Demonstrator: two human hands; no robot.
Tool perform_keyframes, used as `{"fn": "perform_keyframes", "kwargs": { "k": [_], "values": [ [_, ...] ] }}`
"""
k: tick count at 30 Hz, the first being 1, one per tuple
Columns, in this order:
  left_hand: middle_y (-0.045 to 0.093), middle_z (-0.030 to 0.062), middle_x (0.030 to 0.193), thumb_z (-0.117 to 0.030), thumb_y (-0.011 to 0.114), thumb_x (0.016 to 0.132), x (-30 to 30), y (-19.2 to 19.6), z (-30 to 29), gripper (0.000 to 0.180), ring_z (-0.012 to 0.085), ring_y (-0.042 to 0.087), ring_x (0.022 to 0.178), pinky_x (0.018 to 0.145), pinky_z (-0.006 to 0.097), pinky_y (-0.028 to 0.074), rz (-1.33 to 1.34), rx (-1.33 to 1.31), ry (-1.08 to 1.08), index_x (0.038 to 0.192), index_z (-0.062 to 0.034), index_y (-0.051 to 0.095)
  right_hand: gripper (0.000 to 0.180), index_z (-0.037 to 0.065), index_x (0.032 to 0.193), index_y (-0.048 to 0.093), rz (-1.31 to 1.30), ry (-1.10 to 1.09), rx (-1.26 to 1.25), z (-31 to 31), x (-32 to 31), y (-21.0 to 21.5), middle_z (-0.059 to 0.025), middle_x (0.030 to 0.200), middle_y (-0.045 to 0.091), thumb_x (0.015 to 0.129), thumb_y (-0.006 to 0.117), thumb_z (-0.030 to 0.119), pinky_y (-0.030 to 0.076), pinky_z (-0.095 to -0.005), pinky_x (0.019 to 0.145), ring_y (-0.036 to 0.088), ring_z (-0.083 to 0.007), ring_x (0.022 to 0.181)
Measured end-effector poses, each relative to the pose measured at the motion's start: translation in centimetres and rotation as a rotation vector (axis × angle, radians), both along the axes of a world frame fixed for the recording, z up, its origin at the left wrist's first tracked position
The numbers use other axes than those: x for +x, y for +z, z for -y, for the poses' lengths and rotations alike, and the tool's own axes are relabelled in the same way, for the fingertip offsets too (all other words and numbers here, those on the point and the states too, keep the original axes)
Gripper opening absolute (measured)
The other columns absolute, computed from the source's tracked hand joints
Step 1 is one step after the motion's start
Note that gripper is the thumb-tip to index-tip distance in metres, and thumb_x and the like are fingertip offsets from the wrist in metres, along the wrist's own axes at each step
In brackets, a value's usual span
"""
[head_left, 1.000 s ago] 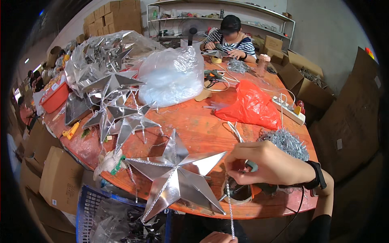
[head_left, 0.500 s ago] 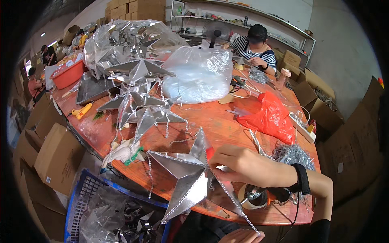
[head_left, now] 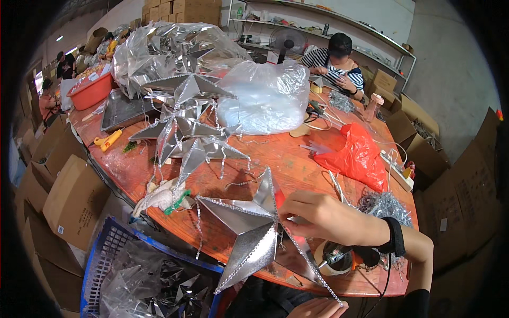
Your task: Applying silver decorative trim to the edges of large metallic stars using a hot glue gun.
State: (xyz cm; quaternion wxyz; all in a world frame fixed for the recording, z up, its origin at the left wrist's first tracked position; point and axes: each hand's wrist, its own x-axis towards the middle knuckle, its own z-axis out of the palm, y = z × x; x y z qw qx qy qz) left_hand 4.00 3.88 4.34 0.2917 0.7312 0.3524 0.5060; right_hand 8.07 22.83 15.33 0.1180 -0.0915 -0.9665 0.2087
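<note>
A large silver foil star (head_left: pixel 246 225) with sparkling bead trim along its edges stands tilted in front of me at the table's near edge. My left hand (head_left: pixel 318 307), low in the picture, pinches the tip of its lower right point. At the star's inner right corner, my right hand (head_left: pixel 318 214) has thumb and fingertips closed on the bead trim (head_left: pixel 305 254); a short strand dangles just below. Beneath the right wrist, a glue gun (head_left: pixel 334 257) with an orange part lies by a tape roll (head_left: pixel 323 265).
Several finished-looking stars (head_left: pixel 185 132) are stacked behind. Beyond lie a clear plastic bag (head_left: pixel 262 100), a red bag (head_left: pixel 352 159) and silver tinsel (head_left: pixel 384 206). A blue basket (head_left: pixel 98 265) stands below left, cartons (head_left: pixel 77 204) beside it. A co-worker (head_left: pixel 336 63) sits across the table.
The view has shifted slightly. My hands keep nearly the same places on the star, the right fingers drawn in a little tighter. Across the table, the co-worker's hands have moved.
</note>
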Motion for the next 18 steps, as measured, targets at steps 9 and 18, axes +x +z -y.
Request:
{"fn": "perform_keyframes", "kwargs": {
  "k": [9, 18],
  "values": [
    [0.062, 0.014, 0.088, -0.004, 0.061, 0.078, 0.26, 0.12, 0.01, 0.018, 0.0284, 0.061, 0.08, 0.074, 0.037, 0.05, 0.016, -0.006, -0.016, 0.095, 0.002, 0.059, 0.014, -0.006, 0.09, 0.051, 0.004, -0.005, -0.015, 0.38, 0.24, 0.38, -0.0169, 0.086, 0.053, 0.082, 0.055, 0.005, 0.045, -0.0391, 0.072, 0.055, -0.0326, 0.08],
    [0.063, 0.0147, 0.088, -0.002, 0.06, 0.079, 0.21, 0.21, -0.08, 0.018, 0.0294, 0.061, 0.079, 0.073, 0.037, 0.05, 0.051, -0.031, -0.027, 0.096, 0.0029, 0.059, 0.019, -0.001, 0.1, 0.058, 0.011, -0.099, -0.051, 0.68, 1.09, 0.38, -0.0129, 0.092, 0.06, 0.083, 0.06, 0.006, 0.049, -0.0346, 0.074, 0.06, -0.0284, 0.083]
  ]
}}
